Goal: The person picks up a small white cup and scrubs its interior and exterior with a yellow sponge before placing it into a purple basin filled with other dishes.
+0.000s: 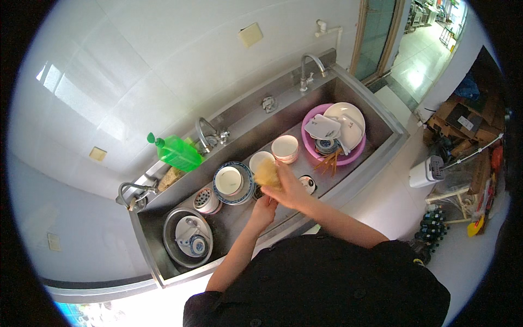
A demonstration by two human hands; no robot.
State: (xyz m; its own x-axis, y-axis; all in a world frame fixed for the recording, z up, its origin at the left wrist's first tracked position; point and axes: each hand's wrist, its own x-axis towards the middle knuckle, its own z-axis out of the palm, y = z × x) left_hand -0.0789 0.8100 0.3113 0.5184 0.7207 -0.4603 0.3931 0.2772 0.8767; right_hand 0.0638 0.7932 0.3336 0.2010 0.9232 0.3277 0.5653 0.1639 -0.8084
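Over the middle of a long stainless-steel sink, my right hand holds a yellowish scrubbing pad or sponge, blurred. Just below it is my left hand, its fingers closed near a dark item that is mostly hidden; what it grips is unclear. Behind the pad stands a white bowl, with stacked white bowls beside it. To the left, a white bowl rests on blue-rimmed plates, next to a spotted bowl. A small patterned dish lies right of my right hand.
A pink basin at the right holds plates, small dishes and wooden chopsticks. At the left, a metal basin holds a plate, a small dish and spoons. Along the back ledge are a green detergent bottle and several faucets.
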